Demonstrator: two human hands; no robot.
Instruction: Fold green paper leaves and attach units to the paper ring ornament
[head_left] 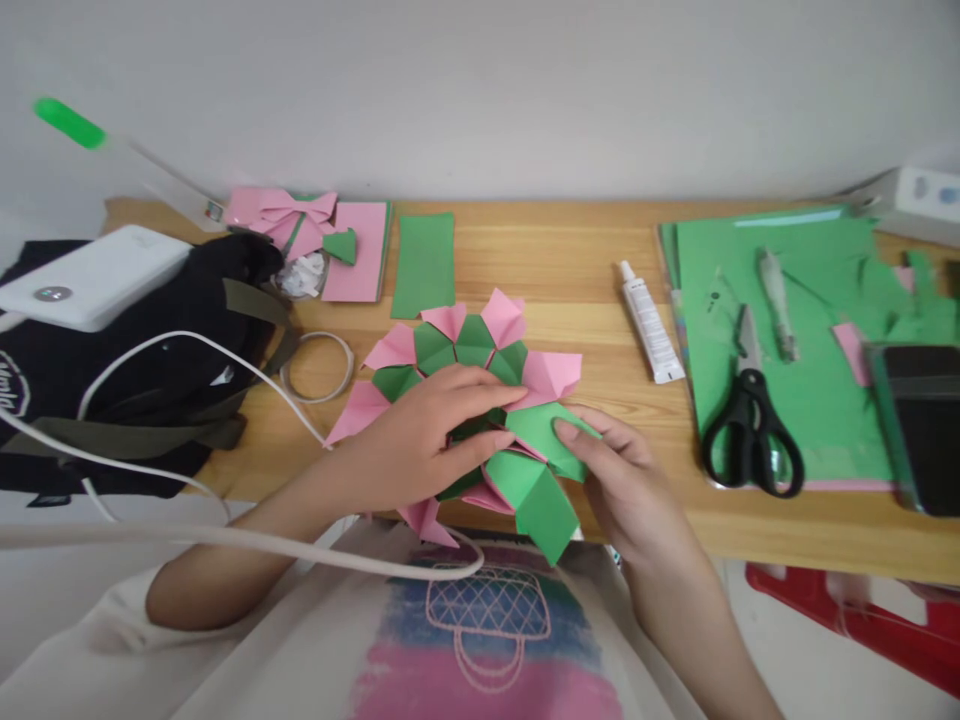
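A pink and green folded-paper flower (472,340) lies at the table's front edge, its petals set in a ring. My left hand (442,425) reaches across it from the left, palm down, with the fingers stretched over its middle and the fingertips near a light green petal. On the right side my right hand (611,455) pinches that light green petal (536,430) between the thumb on top and the fingers beneath. Another green petal (551,510) hangs toward me past the table edge. The left palm covers part of the flower's centre.
A glue tube (651,325) lies right of the flower. Black-handled scissors (752,430) and a clear pen-like tool (778,300) rest on green paper (825,430), beside a dark phone (919,420). A white cable (247,545) crosses my left arm. A power bank (97,275) sits on a black bag (202,320).
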